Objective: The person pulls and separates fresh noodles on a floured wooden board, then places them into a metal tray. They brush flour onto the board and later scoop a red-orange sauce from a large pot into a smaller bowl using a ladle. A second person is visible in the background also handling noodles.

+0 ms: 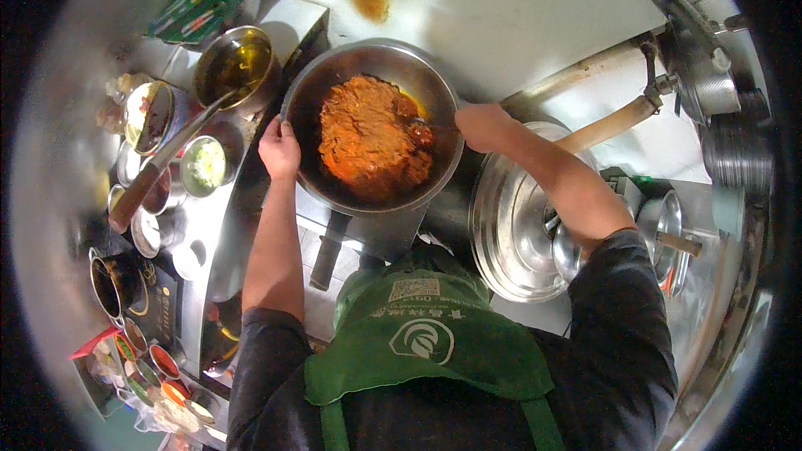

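A wide stainless steel bowl [313,188] is in front of me, holding a thick orange-red paste [366,131] with oil and darker red patches at its right side. My left hand [279,147] grips the bowl's left rim, its thumb on top. At the right rim my right hand [479,128] is closed on the edge, its fingers mostly hidden. Below the bowl, a dark handle [330,254] sticks out towards me.
On the left counter stand a pot of oil [266,91] with a wooden-handled ladle [135,197], a bowl of chopped pale green vegetable [205,164] and several small containers. A large metal lid [501,244] lies at right, beneath a pipe [608,125]. Stacked plates [736,153] stand far right.
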`<state>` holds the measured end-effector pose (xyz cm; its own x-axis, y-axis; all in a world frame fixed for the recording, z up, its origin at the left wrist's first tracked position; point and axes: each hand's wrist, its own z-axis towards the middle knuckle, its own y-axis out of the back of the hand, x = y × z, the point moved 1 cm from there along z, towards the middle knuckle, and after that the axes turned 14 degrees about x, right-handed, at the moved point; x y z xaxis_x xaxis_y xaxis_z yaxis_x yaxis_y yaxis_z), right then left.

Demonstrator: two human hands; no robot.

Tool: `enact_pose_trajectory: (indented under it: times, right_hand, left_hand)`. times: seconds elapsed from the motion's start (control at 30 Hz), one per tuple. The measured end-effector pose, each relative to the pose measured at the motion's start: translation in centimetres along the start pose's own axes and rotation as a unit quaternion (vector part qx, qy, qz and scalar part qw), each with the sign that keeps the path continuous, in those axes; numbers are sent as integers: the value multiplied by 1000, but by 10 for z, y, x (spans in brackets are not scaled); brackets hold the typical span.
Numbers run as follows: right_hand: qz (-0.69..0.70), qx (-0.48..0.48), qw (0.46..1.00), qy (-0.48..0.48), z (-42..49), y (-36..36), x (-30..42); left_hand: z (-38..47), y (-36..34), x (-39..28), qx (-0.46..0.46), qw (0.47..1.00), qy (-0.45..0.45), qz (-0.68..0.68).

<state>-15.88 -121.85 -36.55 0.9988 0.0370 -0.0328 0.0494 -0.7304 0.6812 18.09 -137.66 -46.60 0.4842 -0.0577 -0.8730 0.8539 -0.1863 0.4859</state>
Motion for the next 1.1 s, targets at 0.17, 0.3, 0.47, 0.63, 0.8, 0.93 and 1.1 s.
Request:
enact_pose_trajectory:
  times: [0.17, 0.3, 0.47, 0.63, 0.8, 0.93, 1.1]
  right_hand:
    - [-20, 40, 968, 245, 15, -26, -24]
    - [504, 239, 830, 5, 2, -42, -25]
    - [734, 136, 664, -41, -32, -78, 3]
    - [748, 50, 660, 47, -41, -103, 24]
    - [844, 18, 532, -69, -55, -109, 50]
    - [834, -12, 549, -55, -73, -104, 63]
    - [875, -35, 483, 9, -93, -103, 69]
  left_hand:
    - [2, 0, -2, -8, 1000, -17, -6]
    - [6, 5, -3, 11, 997, -26, 70]
    - [2, 7, -2, 17, 998, 9, 51]
    - [-5, 3, -2, 11, 999, -29, 17]
    - [-8, 2, 3, 8, 999, -18, -29]
    - [-5, 3, 11, 3, 1000, -17, 25]
    - [-7, 9, 13, 11, 996, 27, 80]
